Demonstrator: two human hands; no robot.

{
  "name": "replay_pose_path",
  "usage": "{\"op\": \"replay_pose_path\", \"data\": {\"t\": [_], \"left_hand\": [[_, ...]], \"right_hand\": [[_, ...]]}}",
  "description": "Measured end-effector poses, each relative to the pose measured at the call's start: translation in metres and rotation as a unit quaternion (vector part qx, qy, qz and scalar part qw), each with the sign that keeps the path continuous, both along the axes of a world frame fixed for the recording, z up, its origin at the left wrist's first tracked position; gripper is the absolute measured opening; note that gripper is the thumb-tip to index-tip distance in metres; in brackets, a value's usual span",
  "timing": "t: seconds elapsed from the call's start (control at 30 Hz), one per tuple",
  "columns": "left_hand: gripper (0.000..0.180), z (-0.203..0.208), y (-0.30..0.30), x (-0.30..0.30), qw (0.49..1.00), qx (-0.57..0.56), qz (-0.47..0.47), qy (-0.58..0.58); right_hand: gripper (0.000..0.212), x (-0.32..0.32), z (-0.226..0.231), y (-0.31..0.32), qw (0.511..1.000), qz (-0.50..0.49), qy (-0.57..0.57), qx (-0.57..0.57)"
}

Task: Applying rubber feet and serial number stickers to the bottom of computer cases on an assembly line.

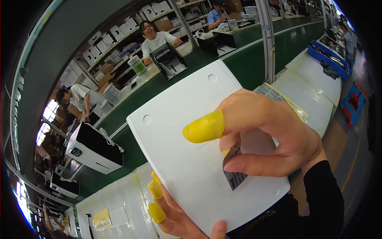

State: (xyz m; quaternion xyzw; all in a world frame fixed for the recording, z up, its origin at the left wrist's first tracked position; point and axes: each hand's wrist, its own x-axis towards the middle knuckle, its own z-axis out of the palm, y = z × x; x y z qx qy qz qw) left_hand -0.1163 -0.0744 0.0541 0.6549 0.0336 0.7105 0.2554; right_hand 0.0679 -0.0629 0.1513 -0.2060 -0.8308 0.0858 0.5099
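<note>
- The case, white and flat-faced, is tilted in front of the person, above the near bench.
- Left hand: holding the case at its lower left, fingers along the side, thumb at the near edge.
- Right hand: narrow—thumb and a finger pinch a grey label, while the index finger reaches out over the case.
- The label is bent, its printed corner over a thin rectangular outline on the face; whether it touches there, I cannot tell.
- Yellow finger cots cover fingertips on both hands; the right thumb is bare.
- Two round marks sit near the far corners of the face.
- Right of the case, partly behind the right hand, lies a label sheet; farther off is a blue bin.
- On the green belt beyond: a white-and-black unit at left, and an open black housing before a seated co-worker.
- Lower left on the bench—a yellow sheet beside a black-handled tool.
</note>
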Motion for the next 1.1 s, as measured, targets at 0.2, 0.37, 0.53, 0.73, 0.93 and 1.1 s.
{"op": "replay_pose_path", "data": {"t": [0.2, 0.37, 0.53, 0.73, 0.93, 1.1], "left_hand": [[0.103, -0.008, -0.002, -0.007, 0.997, -0.043, 0.045, -0.045], [0.105, -0.001, 0.002, -0.011, 0.999, 0.018, 0.027, 0.006], [0.104, -0.004, 0.007, -0.018, 0.999, 0.032, 0.016, -0.007], [0.104, 0.002, 0.009, -0.023, 0.998, 0.057, 0.004, 0.009], [0.104, 0.001, 0.006, -0.03, 0.999, 0.027, -0.012, -0.035], [0.105, 0.006, 0.006, -0.036, 0.999, 0.037, -0.011, 0.014]], "right_hand": [[0.05, -0.011, 0.004, 0.001, 0.998, -0.025, -0.057, 0.022], [0.052, -0.013, 0.005, 0.0, 0.997, -0.032, -0.075, 0.012], [0.053, -0.021, 0.005, 0.004, 0.996, -0.032, -0.071, 0.031], [0.055, -0.027, 0.005, 0.004, 0.996, -0.036, -0.067, 0.041], [0.053, -0.034, 0.009, 0.0, 0.996, -0.044, -0.077, 0.027], [0.049, -0.038, 0.008, 0.0, 0.995, -0.051, -0.079, 0.032]]}}
